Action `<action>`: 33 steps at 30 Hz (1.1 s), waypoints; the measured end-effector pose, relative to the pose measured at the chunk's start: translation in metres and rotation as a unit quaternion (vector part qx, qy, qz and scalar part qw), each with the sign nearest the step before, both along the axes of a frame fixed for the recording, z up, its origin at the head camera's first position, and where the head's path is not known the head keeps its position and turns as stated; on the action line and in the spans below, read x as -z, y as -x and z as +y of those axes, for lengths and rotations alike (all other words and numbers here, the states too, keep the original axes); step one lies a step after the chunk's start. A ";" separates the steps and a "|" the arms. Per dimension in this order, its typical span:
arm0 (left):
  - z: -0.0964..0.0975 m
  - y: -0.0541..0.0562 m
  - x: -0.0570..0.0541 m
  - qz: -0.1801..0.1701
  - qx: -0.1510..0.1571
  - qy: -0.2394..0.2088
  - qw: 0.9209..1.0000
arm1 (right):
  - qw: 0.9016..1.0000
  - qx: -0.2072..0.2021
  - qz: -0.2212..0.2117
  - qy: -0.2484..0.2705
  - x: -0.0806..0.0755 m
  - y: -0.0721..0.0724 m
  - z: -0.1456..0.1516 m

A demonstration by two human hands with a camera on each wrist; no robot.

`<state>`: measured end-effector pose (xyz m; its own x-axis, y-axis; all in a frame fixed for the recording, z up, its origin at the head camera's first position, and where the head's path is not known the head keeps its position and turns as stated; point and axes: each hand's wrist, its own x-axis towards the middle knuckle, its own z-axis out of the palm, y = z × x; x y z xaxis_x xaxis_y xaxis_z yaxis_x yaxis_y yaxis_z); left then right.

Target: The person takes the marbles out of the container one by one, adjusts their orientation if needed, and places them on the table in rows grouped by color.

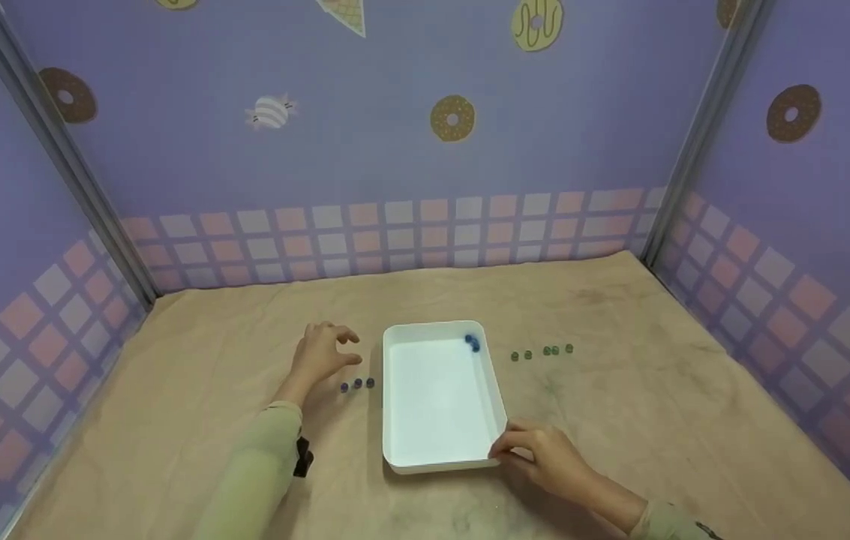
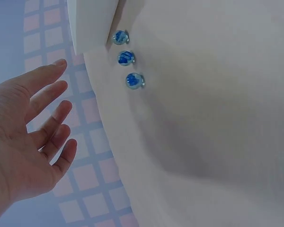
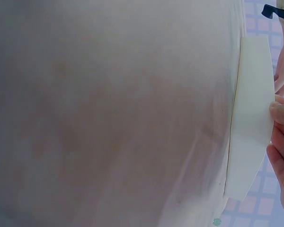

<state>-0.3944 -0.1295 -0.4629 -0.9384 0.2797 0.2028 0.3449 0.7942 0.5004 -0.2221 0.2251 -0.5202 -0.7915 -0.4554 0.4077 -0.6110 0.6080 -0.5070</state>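
Note:
A white rectangular tray (image 1: 440,405) lies on the cloth, and blue marbles (image 1: 473,344) cluster in its far right corner. My right hand (image 1: 545,454) pinches the rim at the near right corner; in the right wrist view the thumb (image 3: 283,113) lies against the tray's wall (image 3: 251,118). Left of the tray, my left hand (image 1: 318,352) is held with fingers spread and loosely bent, nothing between them. Close to it, three clear marbles with blue swirls (image 2: 126,58) sit in a short row on the cloth.
Several green marbles (image 1: 551,350) are lined up on the cloth right of the tray. Tan cloth (image 1: 229,337) covers the table. Purple printed walls (image 1: 364,165) close in the back and both sides, with metal posts (image 1: 695,135) at the corners.

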 end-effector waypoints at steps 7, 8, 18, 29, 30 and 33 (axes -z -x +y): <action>0.002 0.003 -0.003 -0.004 0.008 -0.009 1.000 | 1.000 -0.006 0.019 0.003 0.001 0.001 -0.001; 0.003 0.003 -0.003 -0.002 0.008 -0.011 1.000 | 1.000 -0.006 0.021 0.003 0.001 0.001 -0.001; 0.008 0.008 -0.008 0.002 0.003 -0.012 1.000 | 1.000 -0.003 0.020 -0.003 0.001 0.001 -0.001; 0.031 0.016 -0.019 -0.018 0.003 -0.037 0.999 | 1.000 0.000 0.004 0.001 0.000 0.000 -0.001; 0.034 0.017 -0.019 -0.018 0.004 -0.041 0.999 | 1.000 -0.001 0.004 0.002 0.000 0.000 -0.001; 0.047 0.020 -0.020 -0.024 0.009 -0.056 0.998 | 1.000 -0.002 0.013 -0.002 0.001 0.001 0.000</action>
